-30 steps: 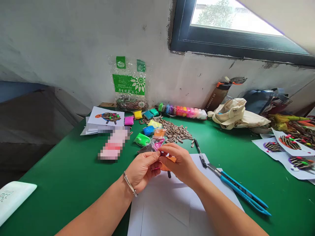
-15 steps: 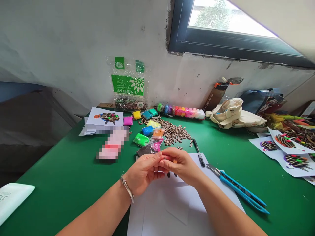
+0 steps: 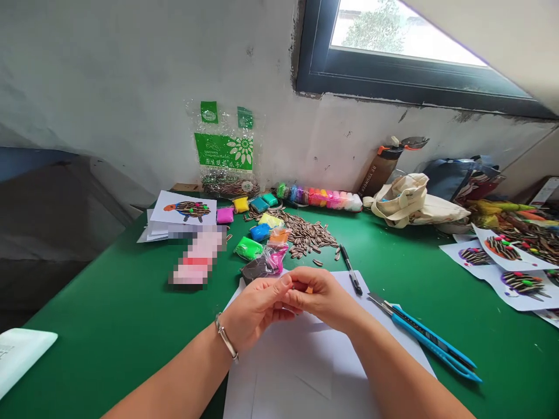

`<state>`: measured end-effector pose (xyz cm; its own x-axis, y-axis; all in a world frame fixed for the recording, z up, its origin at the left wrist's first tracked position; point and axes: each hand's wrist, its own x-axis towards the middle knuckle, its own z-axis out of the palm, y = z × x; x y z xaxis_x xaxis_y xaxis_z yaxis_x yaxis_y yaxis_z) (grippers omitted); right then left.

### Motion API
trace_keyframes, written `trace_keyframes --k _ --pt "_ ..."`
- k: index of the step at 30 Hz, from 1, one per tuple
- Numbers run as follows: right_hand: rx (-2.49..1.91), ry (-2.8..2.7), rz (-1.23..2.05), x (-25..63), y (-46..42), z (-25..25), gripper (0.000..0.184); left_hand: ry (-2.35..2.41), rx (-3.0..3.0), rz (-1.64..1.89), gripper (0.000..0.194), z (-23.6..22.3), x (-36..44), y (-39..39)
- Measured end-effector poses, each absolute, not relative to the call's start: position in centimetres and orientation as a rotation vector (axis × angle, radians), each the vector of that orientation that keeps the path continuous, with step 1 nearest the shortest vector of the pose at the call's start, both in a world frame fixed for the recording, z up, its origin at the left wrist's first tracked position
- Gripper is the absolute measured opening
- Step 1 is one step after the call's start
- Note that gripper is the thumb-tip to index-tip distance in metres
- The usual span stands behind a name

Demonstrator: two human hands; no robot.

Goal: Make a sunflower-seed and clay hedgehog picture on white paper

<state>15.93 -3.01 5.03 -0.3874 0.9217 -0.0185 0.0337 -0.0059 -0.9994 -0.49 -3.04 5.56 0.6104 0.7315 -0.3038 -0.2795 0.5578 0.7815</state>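
Centrally in the head view, the left hand [image 3: 255, 311] and the right hand [image 3: 321, 293] are brought together and nearly closed, with the fingertips [image 3: 286, 280] pressed towards each other. A small orange piece [image 3: 309, 289] is pinched between them, though most of it is hidden by the fingers and its material cannot be told. A silver bangle [image 3: 226, 337] is worn on the left wrist. Beneath the hands, a white paper sheet [image 3: 301, 372] is laid on the green worktop [image 3: 109, 291]. Just beyond the paper, a dark brown clay packet [image 3: 257, 269] is touched by a clear bag of magenta clay [image 3: 276, 261], and a bright green clay packet [image 3: 248, 248] lies nearby. A heap of striped sunflower seeds [image 3: 305, 234] is spread behind them. To the right of the hands, a slim black pen [image 3: 350, 269] is set beside blue-handled scissors [image 3: 430, 340]. A rainbow row of clay packs [image 3: 318, 199] is lined along the wall, and a card printed with a seed-covered turtle [image 3: 183, 208] is placed at the left. Further cards decorated with seeds [image 3: 519, 282] are laid at the far right.
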Motion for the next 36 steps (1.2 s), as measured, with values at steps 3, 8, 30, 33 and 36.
trace_keyframes --k 3,8,30,33,36 --pt "-1.075 -1.524 1.458 16.4 -2.9 5.3 0.018 0.696 0.752 0.647 0.033 5.7 -0.4 -3.0" --pt "-1.143 -1.545 1.392 17.0 -2.8 5.3 0.024 0.722 0.763 0.623 0.031 5.7 -0.5 -2.8" --pt "-1.121 -1.825 0.825 16.5 -2.9 4.7 0.015 0.801 0.683 0.660 0.024 5.1 -0.6 -2.6" --pt "-1.112 -1.875 0.707 16.7 -2.9 4.5 0.018 0.796 0.667 0.672 0.024 5.2 -0.8 -2.5" --pt "-1.112 -1.931 0.617 16.7 -2.8 4.3 0.018 0.789 0.650 0.675 0.024 5.3 -0.8 -2.4"
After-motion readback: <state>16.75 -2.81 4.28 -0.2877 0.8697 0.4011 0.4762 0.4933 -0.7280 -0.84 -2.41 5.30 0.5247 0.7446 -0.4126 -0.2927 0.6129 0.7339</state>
